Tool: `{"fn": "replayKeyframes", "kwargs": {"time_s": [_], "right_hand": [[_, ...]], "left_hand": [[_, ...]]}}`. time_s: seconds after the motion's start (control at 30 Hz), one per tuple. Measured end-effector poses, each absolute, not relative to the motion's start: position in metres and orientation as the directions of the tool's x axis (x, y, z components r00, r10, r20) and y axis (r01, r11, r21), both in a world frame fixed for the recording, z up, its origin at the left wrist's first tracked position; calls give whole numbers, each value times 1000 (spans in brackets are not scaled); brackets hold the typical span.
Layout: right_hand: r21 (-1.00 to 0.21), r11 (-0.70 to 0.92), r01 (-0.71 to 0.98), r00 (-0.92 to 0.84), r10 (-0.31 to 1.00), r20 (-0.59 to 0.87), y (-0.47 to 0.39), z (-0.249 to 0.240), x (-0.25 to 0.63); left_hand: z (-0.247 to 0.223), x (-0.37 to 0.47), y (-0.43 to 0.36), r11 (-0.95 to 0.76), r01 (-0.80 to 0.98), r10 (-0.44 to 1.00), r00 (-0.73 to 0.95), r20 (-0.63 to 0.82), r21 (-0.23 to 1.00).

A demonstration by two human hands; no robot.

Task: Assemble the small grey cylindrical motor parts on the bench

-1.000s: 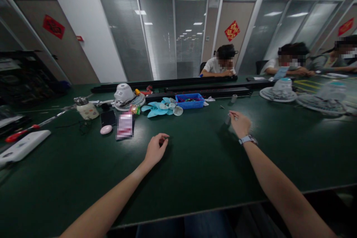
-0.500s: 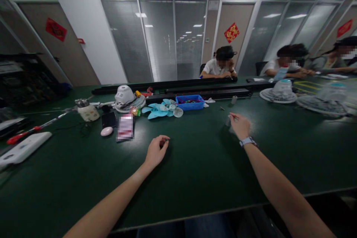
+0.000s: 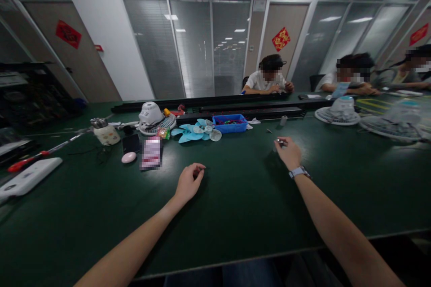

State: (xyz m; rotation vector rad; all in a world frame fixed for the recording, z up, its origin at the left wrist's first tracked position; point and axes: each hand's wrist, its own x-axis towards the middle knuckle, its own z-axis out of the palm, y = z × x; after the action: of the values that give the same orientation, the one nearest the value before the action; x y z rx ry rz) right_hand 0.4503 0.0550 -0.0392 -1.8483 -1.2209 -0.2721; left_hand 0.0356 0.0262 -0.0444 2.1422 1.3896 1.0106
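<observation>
My left hand (image 3: 190, 181) rests on the green table, fingers curled in toward the thumb. A tiny dark tip shows at its fingertips, but I cannot make out what it is. Further right, my right hand (image 3: 288, 152), with a watch on the wrist, pinches a small shiny metal cylinder (image 3: 280, 142) just over the tabletop. Most of that cylinder is hidden by the fingers. Beyond this hand stands a similar small grey cylinder (image 3: 283, 120), and a thin short pin-like piece (image 3: 269, 130) lies nearby.
Along the back sit a blue tray (image 3: 230, 129) of small parts, light-blue fan blades (image 3: 190, 133) and a white fan housing (image 3: 150, 114). To the left are a phone (image 3: 130, 144), a pink oval object (image 3: 129, 157) and a white power strip (image 3: 33, 178). Several people sit across the table.
The metal cylinder, upright below my right fingertips before, is now tilted up within the fingers. My left hand has stayed in place. A person opposite has lowered a hand from the face.
</observation>
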Motion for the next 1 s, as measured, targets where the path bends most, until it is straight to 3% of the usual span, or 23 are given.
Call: {"fn": "replayKeyframes", "kwargs": {"time_s": [0.17, 0.37, 0.5, 0.6, 0.77, 0.87, 1.0], "right_hand": [[-560, -98, 823, 468, 674, 571, 57, -44, 454], [-695, -194, 692, 598, 693, 402, 57, -48, 455], [-713, -132, 689, 559, 723, 406, 56, -42, 434], [-708, 11, 706, 424, 794, 435, 50, -38, 391], [-723, 398, 565, -55, 892, 448, 16, -34, 294], [-749, 456, 480, -233, 890, 392, -7, -30, 259], [-726, 462, 509, -294, 886, 357, -21, -26, 248]], "left_hand": [[-44, 36, 26, -423, 620, 905, 251, 343, 661], [-44, 36, 26, -425, 614, 903, 242, 354, 665], [-44, 36, 26, -430, 599, 901, 240, 361, 675], [-43, 37, 24, -451, 590, 891, 257, 373, 670], [-36, 39, 16, -522, 569, 851, 309, 424, 635], [-31, 42, 9, -583, 549, 810, 340, 477, 599], [-26, 46, 3, -656, 517, 753, 401, 522, 549]]}}
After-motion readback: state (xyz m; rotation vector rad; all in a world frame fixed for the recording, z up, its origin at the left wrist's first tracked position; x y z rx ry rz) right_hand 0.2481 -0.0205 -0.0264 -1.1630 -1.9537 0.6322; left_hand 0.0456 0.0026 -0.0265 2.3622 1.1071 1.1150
